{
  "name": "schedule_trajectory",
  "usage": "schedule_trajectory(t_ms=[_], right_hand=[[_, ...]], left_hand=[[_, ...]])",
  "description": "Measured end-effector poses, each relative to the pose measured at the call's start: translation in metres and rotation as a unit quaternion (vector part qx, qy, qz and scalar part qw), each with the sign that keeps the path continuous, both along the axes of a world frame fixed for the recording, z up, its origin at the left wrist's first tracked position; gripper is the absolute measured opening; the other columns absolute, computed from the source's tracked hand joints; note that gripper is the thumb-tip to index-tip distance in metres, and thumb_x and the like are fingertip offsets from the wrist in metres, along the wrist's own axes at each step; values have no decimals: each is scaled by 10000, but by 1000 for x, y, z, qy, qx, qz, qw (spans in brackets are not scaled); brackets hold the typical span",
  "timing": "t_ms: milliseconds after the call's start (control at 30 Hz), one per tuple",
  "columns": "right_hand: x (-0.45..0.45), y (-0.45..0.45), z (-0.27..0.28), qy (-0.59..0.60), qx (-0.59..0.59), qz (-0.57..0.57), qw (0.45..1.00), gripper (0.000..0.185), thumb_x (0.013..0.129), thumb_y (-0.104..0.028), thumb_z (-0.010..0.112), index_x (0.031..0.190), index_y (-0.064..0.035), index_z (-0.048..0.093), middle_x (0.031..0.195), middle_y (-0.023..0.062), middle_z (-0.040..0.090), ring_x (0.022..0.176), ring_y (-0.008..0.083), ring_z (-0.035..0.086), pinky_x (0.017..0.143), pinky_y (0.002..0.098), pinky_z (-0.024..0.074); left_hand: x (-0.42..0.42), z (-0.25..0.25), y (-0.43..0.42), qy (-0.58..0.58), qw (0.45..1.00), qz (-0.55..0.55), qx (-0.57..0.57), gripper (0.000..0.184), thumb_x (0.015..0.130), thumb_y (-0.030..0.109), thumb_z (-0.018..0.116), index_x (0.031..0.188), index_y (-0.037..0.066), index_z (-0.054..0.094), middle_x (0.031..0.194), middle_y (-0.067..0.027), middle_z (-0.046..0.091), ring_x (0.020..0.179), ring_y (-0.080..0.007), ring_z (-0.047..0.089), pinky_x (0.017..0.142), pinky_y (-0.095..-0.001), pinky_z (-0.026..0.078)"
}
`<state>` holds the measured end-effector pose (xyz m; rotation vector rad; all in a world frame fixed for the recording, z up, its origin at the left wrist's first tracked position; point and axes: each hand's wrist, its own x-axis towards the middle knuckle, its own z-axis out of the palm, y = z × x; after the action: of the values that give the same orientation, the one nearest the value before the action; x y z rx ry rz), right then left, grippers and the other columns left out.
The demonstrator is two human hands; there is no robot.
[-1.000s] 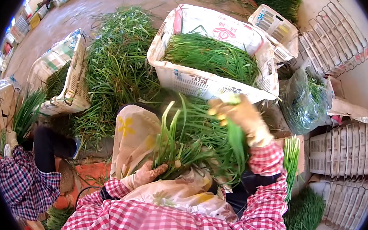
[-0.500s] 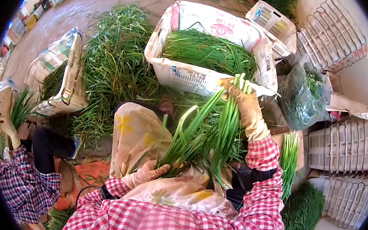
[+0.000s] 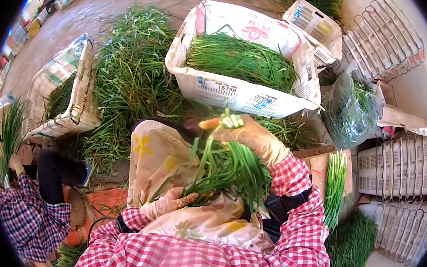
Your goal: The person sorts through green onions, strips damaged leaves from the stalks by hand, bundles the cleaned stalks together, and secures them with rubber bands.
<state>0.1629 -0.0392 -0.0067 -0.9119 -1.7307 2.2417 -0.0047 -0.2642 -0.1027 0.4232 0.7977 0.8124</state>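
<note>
My gloved right hand [image 3: 254, 138] grips a bunch of garlic chives [image 3: 245, 168] near its pale stem ends, above my lap and just in front of the white crate [image 3: 205, 80]. The stem ends poke out past the fingers, and the leaves droop below. My gloved left hand [image 3: 170, 203] rests on the stained apron [image 3: 153, 161], its fingers closed round some green leaves. Chives [image 3: 239, 60] lie in the white crate. A neat bundle of chives [image 3: 334, 188] lies on cardboard to my right.
A heap of loose leaves [image 3: 132, 77] spreads on the left beside a tilted crate [image 3: 83, 93]. A co-worker's checked sleeve [image 3: 32, 209] shows at lower left. Stacked crates [image 3: 396, 165] and a clear plastic bag [image 3: 350, 114] stand right; more chives [image 3: 352, 250] lie below.
My right hand has come down and left, closer to my lap, turning the bunch so its stem ends face away from me. My left hand stays nearly in place.
</note>
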Motion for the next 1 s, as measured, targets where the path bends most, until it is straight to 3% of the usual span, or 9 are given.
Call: schedule_trajectory(t_ms=[133, 333, 533, 600, 667, 733, 800, 933, 1000], right_hand=[[-12, 2, -15, -71, 93, -90, 989, 260, 728, -223, 754, 872, -22, 670, 755, 45, 648, 669, 113, 574, 627, 257, 468], [2, 8, 24, -106, 218, -178, 954, 308, 738, -225, 720, 902, 24, 642, 751, 105, 645, 637, 155, 594, 621, 285, 509], [22, 26, 79, -168, 313, -269, 895, 258, 752, -291, 734, 831, -57, 659, 795, 56, 640, 667, 138, 589, 640, 281, 477], [47, 37, 101, -168, 395, -353, 832, 239, 778, -322, 698, 847, -93, 682, 807, 29, 633, 682, 143, 581, 652, 286, 462], [84, 79, 115, 38, 460, -522, 718, 106, 725, 22, 625, 824, -11, 610, 720, 11, 586, 594, 116, 526, 539, 250, 434], [113, 59, 139, -74, 469, -596, 647, 265, 791, -333, 681, 915, -98, 694, 812, 18, 631, 694, 142, 572, 650, 277, 452], [124, 41, 150, -146, 479, -617, 607, 226, 776, -195, 700, 930, -35, 663, 849, 45, 658, 695, 101, 563, 639, 232, 451], [149, 40, 106, -44, 527, -397, 750, 217, 795, -189, 699, 926, -21, 659, 775, 10, 632, 677, 71, 534, 618, 223, 427], [142, 37, 85, -18, 438, -357, 825, 180, 807, -166, 680, 908, -19, 655, 781, 28, 644, 649, 74, 539, 595, 231, 437]], left_hand=[[11, -14, -4, -42, 994, 70, 71, 367, 884, 73, 597, 1242, 34, 523, 1183, -35, 580, 1037, -125, 537, 876, -279, 455], [18, -44, 13, 145, 976, -14, 163, 808, 753, 6, 725, 1411, 40, 258, 1344, -88, 420, 1174, -153, 456, 946, -283, 424], [25, -20, 37, 213, 966, -138, 55, 364, 770, 27, 695, 1115, -3, 582, 1009, -55, 636, 895, -129, 575, 790, -276, 486], [23, -28, 38, 196, 969, -138, 55, 347, 783, -49, 658, 1118, 13, 594, 1033, -57, 635, 920, -128, 580, 797, -279, 497], [19, -12, 39, 173, 977, -124, -15, 349, 800, -53, 614, 1143, -7, 571, 1072, -53, 616, 933, -133, 573, 829, -265, 476], [-1, -17, 29, 86, 994, -58, -34, 350, 806, -42, 591, 1154, -22, 557, 1090, -54, 608, 927, -136, 574, 837, -253, 467], [-25, -8, 22, 24, 999, -31, -22, 565, 759, 20, 599, 1290, -16, 409, 1074, -133, 604, 842, -143, 587, 731, -201, 460], [-59, -10, -17, -9, 990, 139, -32, 646, 729, 27, 604, 1328, -10, 366, 969, -150, 619, 704, -160, 581, 624, -236, 479], [-98, -86, -57, -36, 979, 201, -19, 621, 745, 47, 587, 1325, -1, 369, 928, -149, 618, 619, -151, 539, 560, -234, 459]])
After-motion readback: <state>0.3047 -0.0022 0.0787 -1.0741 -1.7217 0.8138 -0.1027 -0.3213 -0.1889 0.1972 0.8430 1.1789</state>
